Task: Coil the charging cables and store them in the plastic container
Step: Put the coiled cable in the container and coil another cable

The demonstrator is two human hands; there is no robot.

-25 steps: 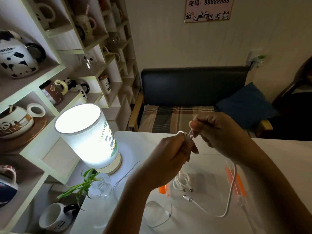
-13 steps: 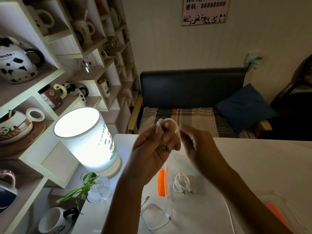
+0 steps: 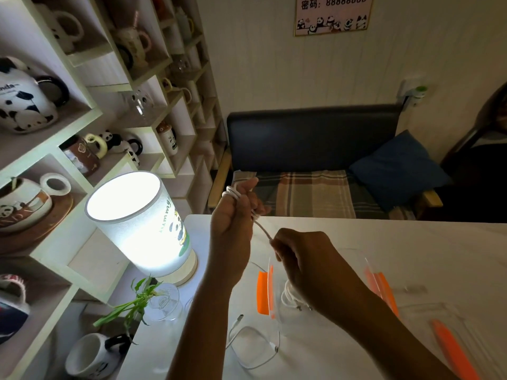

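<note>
My left hand (image 3: 236, 215) is raised above the white table (image 3: 411, 248) with a white charging cable (image 3: 233, 193) looped around its fingers. A taut stretch of that cable runs down to my right hand (image 3: 301, 256), which pinches it. Below my right hand stands a clear plastic container (image 3: 267, 292) with orange clips; a coiled white cable (image 3: 288, 296) lies inside it. Another loose white cable (image 3: 252, 344) curls on the table in front of the container.
A lit lamp (image 3: 140, 226) stands at the table's left, with a small glass vase holding a green plant (image 3: 153, 300) beside it. The container's clear lid with orange clips (image 3: 450, 341) lies at the right. Shelves of mugs fill the left wall; a sofa (image 3: 310, 149) sits behind the table.
My left hand has risen and moved left with cable loops around its fingers. My right hand has dropped toward the container, pulling the cable taut between the hands.
</note>
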